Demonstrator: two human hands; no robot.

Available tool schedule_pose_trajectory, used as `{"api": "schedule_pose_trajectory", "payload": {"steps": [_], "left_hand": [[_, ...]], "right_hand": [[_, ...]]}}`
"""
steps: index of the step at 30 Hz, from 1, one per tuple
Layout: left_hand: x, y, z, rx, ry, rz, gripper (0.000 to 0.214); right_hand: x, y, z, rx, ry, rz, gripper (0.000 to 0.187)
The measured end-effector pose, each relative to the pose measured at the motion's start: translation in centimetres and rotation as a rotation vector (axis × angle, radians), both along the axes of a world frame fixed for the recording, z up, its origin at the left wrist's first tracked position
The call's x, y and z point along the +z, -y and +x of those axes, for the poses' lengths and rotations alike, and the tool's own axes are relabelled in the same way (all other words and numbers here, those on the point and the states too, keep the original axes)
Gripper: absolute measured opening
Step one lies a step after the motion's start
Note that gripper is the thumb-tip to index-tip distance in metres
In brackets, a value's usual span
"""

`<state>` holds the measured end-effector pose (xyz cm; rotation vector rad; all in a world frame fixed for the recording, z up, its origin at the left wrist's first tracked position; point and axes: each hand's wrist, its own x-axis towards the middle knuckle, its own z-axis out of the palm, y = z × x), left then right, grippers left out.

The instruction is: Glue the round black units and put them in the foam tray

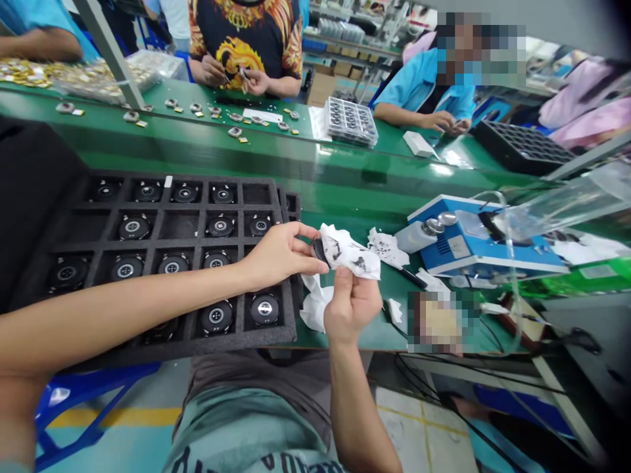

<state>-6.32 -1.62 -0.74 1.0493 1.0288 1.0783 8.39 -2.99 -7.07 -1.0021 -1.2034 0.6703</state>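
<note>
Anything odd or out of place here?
Yes: black smears mark the white tissue in the right hand and the crumpled tissue beside the white bottle. A white piece sits at the far rim of the foam tray, between compartments.

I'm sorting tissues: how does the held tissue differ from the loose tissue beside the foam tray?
The held tissue is in the right hand; the loose tissue lies on the table. The held tissue carries dark smears; the loose tissue shows none where visible. Both are white and crumpled.
</note>
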Motion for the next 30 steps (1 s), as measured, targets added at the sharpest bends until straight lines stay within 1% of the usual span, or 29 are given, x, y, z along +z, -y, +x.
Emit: {"api": "schedule_pose_trajectory", "payload": {"steps": [4,7,9,11,14,17,20,23,27,30], "left_hand": [[-0.1,0.1,0.1,0.024,-0.007,-0.019,0.051],[-0.3,0.0,0.2,0.039,-0.018,-0.029,0.05],[-0.4,0.0,0.2,0.045,-0.04,-0.036,0.048],[-0.3,0.0,0.1,0.037,-0.065,-0.038,0.045],[-0.1,-0.1,0.0,0.011,-0.096,-0.032,0.047],[0.3,-0.3,0.0,-0.005,-0.108,-0.021,0.05],[0.7,-0.4,0.0,0.006,-0.11,-0.022,0.05],[1.0,-0.3,0.1,0.003,-0.128,0.001,0.052],[1.0,0.0,0.3,0.016,-0.142,0.034,0.052],[0.9,0.1,0.2,0.028,-0.163,0.057,0.053]], "right_hand": [[0.4,0.1,-1.0,0.02,-0.064,-0.023,0.026],[0.6,0.3,-1.7,0.03,-0.112,-0.031,0.023],[1.0,0.4,-2.2,0.047,-0.18,-0.057,0.02],[1.5,0.2,-2.5,0.083,-0.301,-0.103,0.017],[2.6,-0.8,-2.1,0.16,-0.496,-0.159,0.013],[3.4,-2.4,-0.5,0.161,-0.579,-0.152,0.011],[3.5,-3.5,1.7,0.134,-0.538,-0.129,0.014],[2.8,-3.6,3.2,0.139,-0.429,-0.119,0.019],[2.0,-3.3,4.1,0.093,-0.24,-0.087,0.028],[2.2,-3.1,4.4,0.051,-0.098,-0.045,0.027]]}}
